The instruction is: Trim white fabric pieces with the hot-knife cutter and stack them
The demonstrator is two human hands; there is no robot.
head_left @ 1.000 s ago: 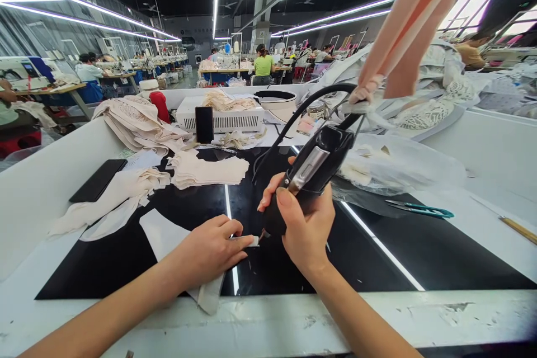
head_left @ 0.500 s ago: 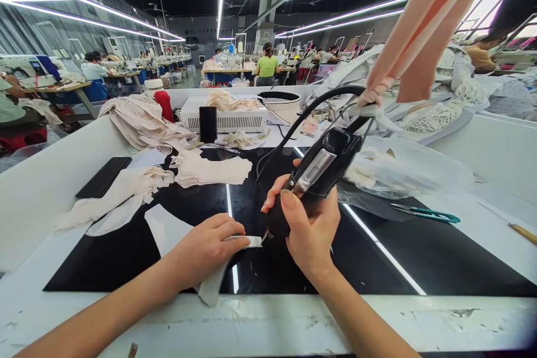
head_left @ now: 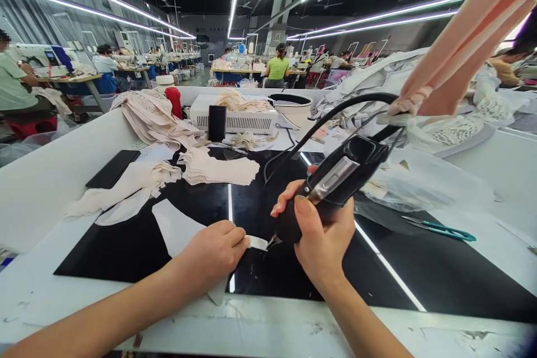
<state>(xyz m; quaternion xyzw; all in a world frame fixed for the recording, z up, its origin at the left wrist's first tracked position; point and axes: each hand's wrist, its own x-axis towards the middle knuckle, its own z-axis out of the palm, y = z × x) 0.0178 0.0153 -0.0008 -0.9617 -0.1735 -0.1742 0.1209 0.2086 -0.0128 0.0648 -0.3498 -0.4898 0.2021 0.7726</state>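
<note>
My left hand (head_left: 222, 249) is closed on a white fabric piece (head_left: 178, 229), fingers pressed together near its narrow strap end (head_left: 257, 243). The wide part of the piece lies flat on the black board, partly hidden under my hand and wrist. My right hand (head_left: 325, 235) is wrapped round a black corded hand tool (head_left: 356, 165) with a silver lever on its side. The tool tilts down to the left, and its thin metal tip (head_left: 273, 241) is at the strap's end. Whether the tip touches the fabric I cannot tell.
Stacked cream fabric pieces (head_left: 220, 169) lie behind my hands. Teal-handled thread snips (head_left: 444, 228) and a clear plastic bag (head_left: 436, 182) are to the right. A black cable (head_left: 335, 107) and knotted pink cloth (head_left: 457, 50) rise from the tool. A white box (head_left: 243, 122) stands behind.
The view has shifted slightly, with the whole bench sitting differently in the picture. Both hands keep their grips, and the tool's tip stays at the strap's end.
</note>
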